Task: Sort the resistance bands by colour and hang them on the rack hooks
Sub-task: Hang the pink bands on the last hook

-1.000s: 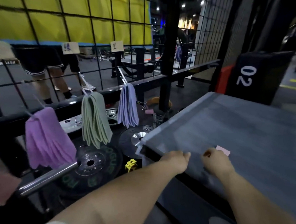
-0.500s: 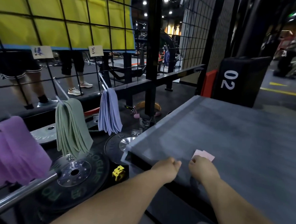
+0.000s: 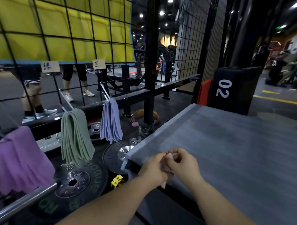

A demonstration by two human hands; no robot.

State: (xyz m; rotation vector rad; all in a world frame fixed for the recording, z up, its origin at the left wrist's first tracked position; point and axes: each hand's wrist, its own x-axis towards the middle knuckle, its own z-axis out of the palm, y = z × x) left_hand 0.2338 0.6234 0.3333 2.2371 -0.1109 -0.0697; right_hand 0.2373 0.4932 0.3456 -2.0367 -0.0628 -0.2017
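A small pink resistance band (image 3: 164, 183) is held between both hands above the near corner of the grey platform (image 3: 229, 143). My left hand (image 3: 153, 169) grips it from the left and my right hand (image 3: 183, 163) pinches its top; most of the band is hidden by my fingers. On the wire rack (image 3: 95, 47), hooks carry a bunch of purple bands (image 3: 19, 160) at far left, green bands (image 3: 75, 136) in the middle and blue-lilac bands (image 3: 111, 120) to the right.
Paper labels (image 3: 50, 66) are clipped to the grid above the hooks. Black weight plates (image 3: 74, 180) and a steel bar (image 3: 24, 200) lie below the bands, with a yellow clip (image 3: 117, 180). A black "02" box (image 3: 227, 89) stands behind the platform. People's legs show beyond the grid.
The pink band has left the platform surface and is now held up between both hands, which have come together. The view has moved closer and slightly right.
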